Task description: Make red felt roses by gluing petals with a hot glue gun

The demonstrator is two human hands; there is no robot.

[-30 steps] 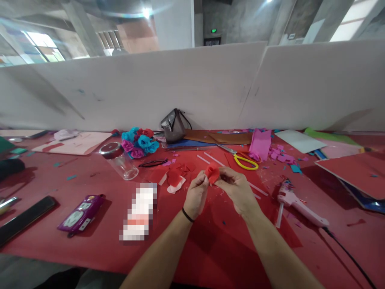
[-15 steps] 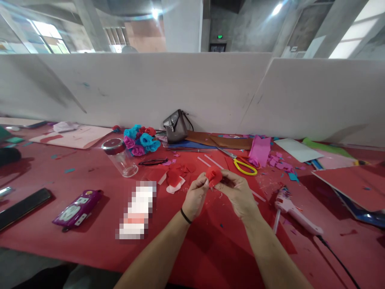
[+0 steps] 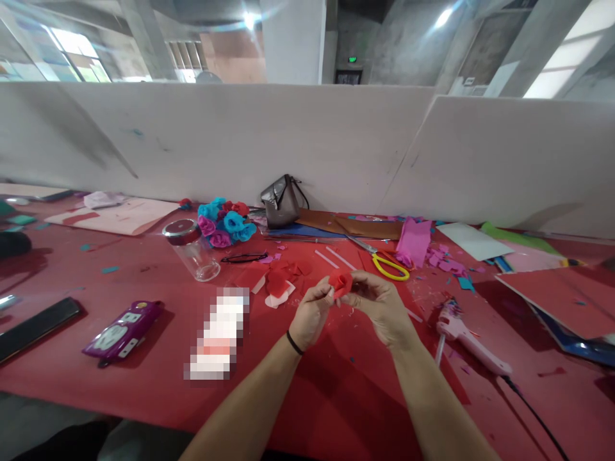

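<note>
A small red paper flower [image 3: 341, 283], its petals curled round a rolled centre, is held up between both hands just above the red table. My left hand [image 3: 313, 312] pinches its left side and base with thumb and fingers. From the right, the fingertips of my right hand [image 3: 378, 302] close on the flower's outer petal. Cut red paper petals [image 3: 279, 282] lie in a loose pile left of my hands. Behind them are clear glue sticks [image 3: 327, 258] and scissors with yellow handles [image 3: 391, 267].
A pink glue gun [image 3: 473, 342] with a black cord lies at right. To the left are a glass jar [image 3: 192, 253], blue, pink and red paper flowers [image 3: 227, 223], a purple case [image 3: 122, 333] and a black phone [image 3: 41, 328]. A grey bag [image 3: 281, 202] leans on the white partition [image 3: 230, 141].
The red outer petal has been wrapped closer round the rolled centre, so the flower looks more compact. Both hands keep nearly the same place.
</note>
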